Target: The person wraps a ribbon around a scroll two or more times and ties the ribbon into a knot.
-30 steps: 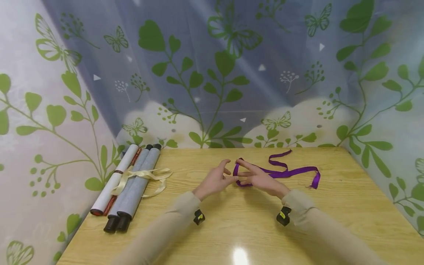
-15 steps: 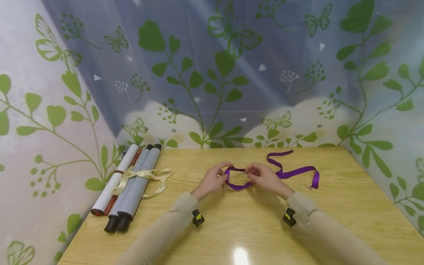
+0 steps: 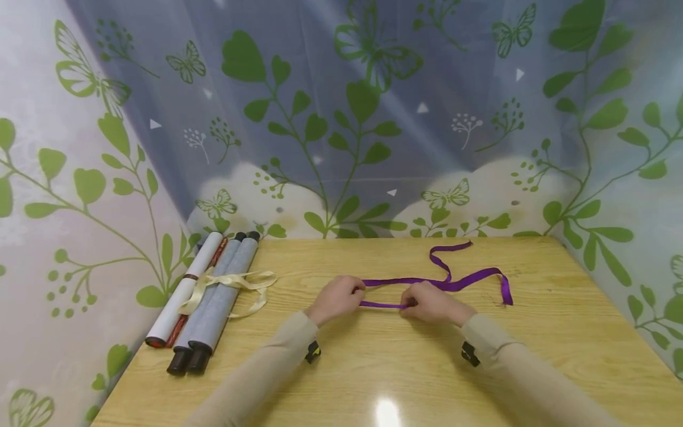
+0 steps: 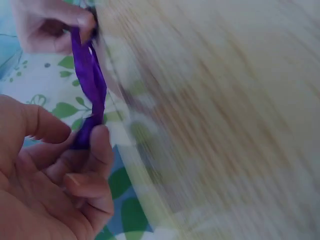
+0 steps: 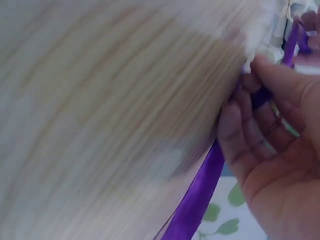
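A long purple ribbon point(image 3: 459, 284) makes a narrow loop between the hands, and its two loose tails trail over the table to the right. At the loop's left end, the left hand point(image 3: 337, 298) holds the ribbon in curled fingers. The left wrist view shows the ribbon point(image 4: 89, 80) stretched from these fingers up to the other hand. The right hand point(image 3: 433, 303) pinches the near strand of the loop, while the far strand passes behind it. In the right wrist view a strip of ribbon point(image 5: 197, 200) runs below the right hand point(image 5: 280, 145).
At the left of the wooden table point(image 3: 373, 367) lie two grey rolls point(image 3: 229, 290) with black ends, tied with a cream ribbon point(image 3: 235, 280). A white roll point(image 3: 187, 290) and a thin red rod lie beside them. A leaf-patterned curtain point(image 3: 320, 118) stands behind.
The hands first come together at the ribbon, then spread apart. The round loop is drawn out long and narrow, and both hands come slightly nearer the body.
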Action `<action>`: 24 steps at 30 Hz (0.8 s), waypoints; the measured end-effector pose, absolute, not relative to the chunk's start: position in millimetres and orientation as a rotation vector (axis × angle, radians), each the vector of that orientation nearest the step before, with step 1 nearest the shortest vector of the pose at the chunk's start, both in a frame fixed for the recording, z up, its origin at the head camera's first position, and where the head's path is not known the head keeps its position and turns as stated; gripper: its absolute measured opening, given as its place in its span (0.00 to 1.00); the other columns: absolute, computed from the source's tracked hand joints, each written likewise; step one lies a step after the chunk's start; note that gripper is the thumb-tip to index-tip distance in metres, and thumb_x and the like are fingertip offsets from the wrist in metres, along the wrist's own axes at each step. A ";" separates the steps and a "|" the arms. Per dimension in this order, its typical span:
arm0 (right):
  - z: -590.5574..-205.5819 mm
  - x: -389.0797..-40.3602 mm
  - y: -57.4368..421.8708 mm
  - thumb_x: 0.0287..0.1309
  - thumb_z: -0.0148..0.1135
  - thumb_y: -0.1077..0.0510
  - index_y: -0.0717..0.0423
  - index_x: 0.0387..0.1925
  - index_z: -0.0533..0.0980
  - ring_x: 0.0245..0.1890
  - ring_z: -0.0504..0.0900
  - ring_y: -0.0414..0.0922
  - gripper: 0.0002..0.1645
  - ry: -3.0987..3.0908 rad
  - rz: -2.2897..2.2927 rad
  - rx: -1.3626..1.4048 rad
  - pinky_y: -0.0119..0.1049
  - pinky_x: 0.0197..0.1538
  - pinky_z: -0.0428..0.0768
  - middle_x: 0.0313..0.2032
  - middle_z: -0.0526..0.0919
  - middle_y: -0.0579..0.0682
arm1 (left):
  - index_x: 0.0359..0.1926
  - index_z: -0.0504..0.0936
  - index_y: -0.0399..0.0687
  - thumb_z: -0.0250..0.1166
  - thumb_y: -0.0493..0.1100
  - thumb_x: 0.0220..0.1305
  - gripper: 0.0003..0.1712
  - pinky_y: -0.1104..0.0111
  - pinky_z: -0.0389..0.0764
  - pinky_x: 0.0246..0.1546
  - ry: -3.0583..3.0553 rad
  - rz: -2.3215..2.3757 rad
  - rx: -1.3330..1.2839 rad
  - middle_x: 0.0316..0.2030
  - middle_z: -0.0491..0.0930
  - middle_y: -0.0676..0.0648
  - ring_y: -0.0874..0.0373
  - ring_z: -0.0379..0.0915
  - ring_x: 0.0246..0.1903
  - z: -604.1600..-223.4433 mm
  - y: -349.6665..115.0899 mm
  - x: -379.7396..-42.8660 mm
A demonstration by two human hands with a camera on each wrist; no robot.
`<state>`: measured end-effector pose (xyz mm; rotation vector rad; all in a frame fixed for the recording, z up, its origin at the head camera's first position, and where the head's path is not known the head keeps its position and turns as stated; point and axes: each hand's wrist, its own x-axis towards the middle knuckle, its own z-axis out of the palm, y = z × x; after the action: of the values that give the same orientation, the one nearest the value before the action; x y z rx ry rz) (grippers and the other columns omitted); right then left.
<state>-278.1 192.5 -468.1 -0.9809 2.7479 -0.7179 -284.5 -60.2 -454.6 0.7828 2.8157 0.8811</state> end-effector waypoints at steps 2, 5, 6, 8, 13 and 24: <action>-467.1 -278.9 200.6 0.60 0.66 0.58 0.49 0.27 0.84 0.22 0.67 0.34 0.06 2.695 -0.769 -0.975 0.28 0.28 0.67 0.23 0.80 0.40 | 0.34 0.86 0.42 0.54 0.40 0.68 0.14 0.73 0.62 0.18 2.835 0.843 0.759 0.20 0.76 0.51 0.65 0.58 0.14 -455.1 -65.1 -284.7; -464.8 -279.9 214.2 0.61 0.66 0.56 0.48 0.29 0.86 0.22 0.68 0.33 0.07 2.639 -0.851 -0.962 0.27 0.27 0.68 0.25 0.83 0.41 | 0.22 0.81 0.44 0.56 0.40 0.67 0.15 0.73 0.58 0.15 2.864 0.774 0.719 0.14 0.67 0.55 0.65 0.54 0.12 -454.1 -72.4 -284.6; -464.0 -280.3 218.7 0.62 0.66 0.55 0.48 0.29 0.87 0.22 0.69 0.33 0.07 2.625 -0.877 -0.950 0.27 0.27 0.69 0.26 0.84 0.41 | 0.20 0.79 0.46 0.57 0.39 0.66 0.16 0.74 0.57 0.15 2.875 0.749 0.707 0.13 0.65 0.56 0.65 0.54 0.12 -453.2 -74.6 -284.4; -461.9 -280.9 228.3 0.62 0.65 0.52 0.46 0.29 0.87 0.22 0.70 0.32 0.09 2.606 -0.902 -0.923 0.27 0.28 0.70 0.27 0.86 0.41 | 0.14 0.72 0.49 0.58 0.38 0.63 0.19 0.74 0.55 0.13 2.908 0.656 0.699 0.11 0.62 0.56 0.65 0.52 0.12 -451.6 -78.8 -284.7; -453.0 -279.7 252.7 0.63 0.64 0.49 0.46 0.26 0.87 0.21 0.69 0.33 0.13 2.570 -0.931 -0.837 0.28 0.27 0.71 0.27 0.86 0.43 | 0.12 0.69 0.50 0.61 0.36 0.57 0.19 0.73 0.56 0.12 2.982 0.450 0.653 0.10 0.63 0.56 0.64 0.54 0.12 -446.8 -91.4 -284.8; -453.7 -274.1 313.0 0.68 0.58 0.48 0.57 0.23 0.81 0.14 0.60 0.33 0.22 2.593 -0.993 -0.652 0.28 0.20 0.62 0.14 0.70 0.42 | 0.23 0.77 0.45 0.67 0.36 0.49 0.06 0.62 0.73 0.20 3.121 0.051 0.561 0.19 0.76 0.49 0.56 0.70 0.20 -451.0 -133.3 -282.8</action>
<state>-274.1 313.0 -453.7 -0.6520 2.5934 -0.9925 -282.8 -133.3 -451.0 0.5607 3.1214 0.0510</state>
